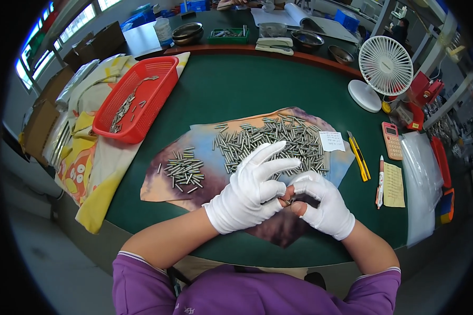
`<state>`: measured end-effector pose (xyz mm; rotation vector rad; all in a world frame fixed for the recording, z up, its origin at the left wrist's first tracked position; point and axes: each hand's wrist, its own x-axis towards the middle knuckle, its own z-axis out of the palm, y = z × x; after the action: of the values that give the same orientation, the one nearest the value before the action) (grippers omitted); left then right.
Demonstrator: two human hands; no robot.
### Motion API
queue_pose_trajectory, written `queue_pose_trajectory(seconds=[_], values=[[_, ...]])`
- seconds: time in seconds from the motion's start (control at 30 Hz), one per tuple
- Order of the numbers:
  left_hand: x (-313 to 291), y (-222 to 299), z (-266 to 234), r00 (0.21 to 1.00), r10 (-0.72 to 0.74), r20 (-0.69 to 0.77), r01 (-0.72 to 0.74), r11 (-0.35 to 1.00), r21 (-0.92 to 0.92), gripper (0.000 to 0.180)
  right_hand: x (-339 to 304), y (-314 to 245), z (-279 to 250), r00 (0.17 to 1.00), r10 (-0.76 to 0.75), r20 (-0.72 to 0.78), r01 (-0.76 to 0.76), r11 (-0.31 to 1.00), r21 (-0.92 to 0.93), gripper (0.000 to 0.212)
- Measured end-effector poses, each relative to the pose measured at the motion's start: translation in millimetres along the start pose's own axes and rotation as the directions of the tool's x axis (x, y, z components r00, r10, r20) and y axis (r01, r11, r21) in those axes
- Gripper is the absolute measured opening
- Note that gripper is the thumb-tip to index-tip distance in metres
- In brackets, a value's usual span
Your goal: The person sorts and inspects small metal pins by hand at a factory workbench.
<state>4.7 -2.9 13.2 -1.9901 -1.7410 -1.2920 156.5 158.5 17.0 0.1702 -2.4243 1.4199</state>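
My left hand (249, 190), in a white glove with a bare thumb tip, pinches near the front of the table, its other fingers spread. My right hand (325, 205), gloved the same way, closes its thumb and finger against the left fingertips. Between them shows a sliver of a small metal pin (290, 202); most of it is hidden by the fingers. Just beyond the hands lies a large heap of metal pins (270, 139) on a tie-dyed cloth (194, 140). A smaller pile of pins (184, 170) sits apart on the cloth's left side.
At the left, a red plastic basket (155, 94) holds more metal pieces. Along the right stand a white fan (386, 65), a yellow cutter knife (359, 157), a calculator (391, 140), a pen (380, 184) and clear plastic bags (419, 184). Metal bowls (187, 32) line the far ledge.
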Motion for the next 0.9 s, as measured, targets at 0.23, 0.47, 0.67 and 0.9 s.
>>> queue_pose_trajectory(seconds=[0.23,0.47,0.67,0.9], values=[[8.5,-21.3,-66.6,0.906,-0.401,-0.134,0.376,0.62,0.688,0.011,3.5,-4.8,-4.8,0.978,0.009,-0.209,-0.057,0.973,-0.223,0.027],[-13.9,-41.7,-104.1,0.656,-0.754,-0.037,0.495,0.392,0.775,0.01,4.4,-5.5,-1.9,0.973,-0.032,-0.228,-0.028,0.967,-0.255,0.026],[-10.7,-44.2,-92.8,0.732,-0.677,-0.084,0.492,0.44,0.751,0.01,8.8,-1.1,-9.7,0.951,-0.057,-0.304,-0.062,0.928,-0.369,0.021],[4.8,-21.5,-36.6,0.952,-0.257,0.164,0.199,0.931,0.305,0.018,7.2,1.1,-19.4,0.991,0.014,-0.131,-0.077,0.867,-0.492,0.022]])
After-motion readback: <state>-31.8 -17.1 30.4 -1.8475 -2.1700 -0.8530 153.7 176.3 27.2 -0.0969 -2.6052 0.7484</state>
